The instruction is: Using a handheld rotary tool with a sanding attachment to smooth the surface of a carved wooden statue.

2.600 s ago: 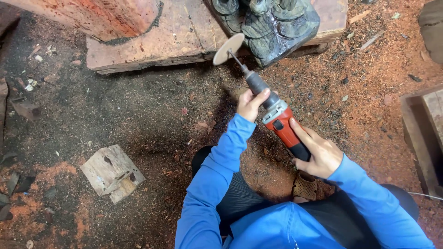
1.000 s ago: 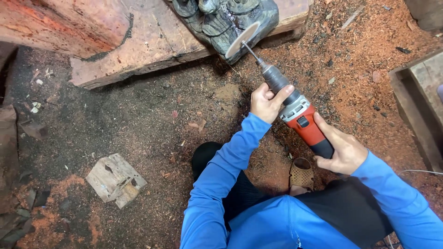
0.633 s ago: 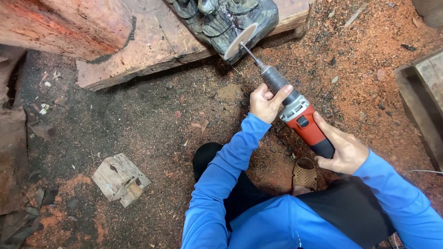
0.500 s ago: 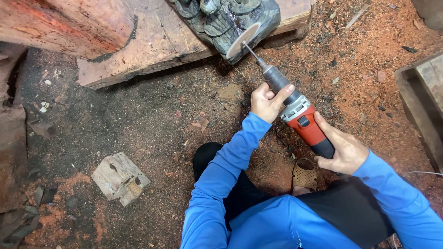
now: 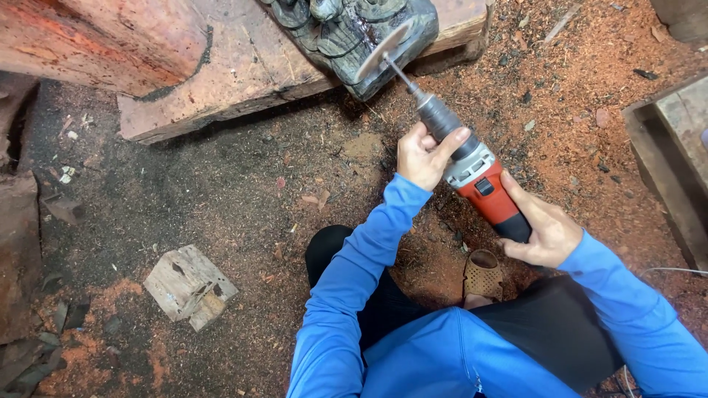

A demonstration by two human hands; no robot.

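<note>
I hold a red and grey power grinder with a long shaft and a round disc at its tip. My left hand grips the grey front collar. My right hand wraps the dark rear handle. The disc touches the front face of a dark carved wooden piece that rests on a reddish wooden slab at the top of the view. Both arms wear blue sleeves.
A large reddish log lies top left. A small pale wood block sits on the sawdust floor lower left. A dark wooden box edge stands at right. A tan sandal shows by my knee.
The view has shifted, so the carving sits nearer the top edge. The disc, held just short of the carving before, now rests against its front face. Both hands keep their grip.
</note>
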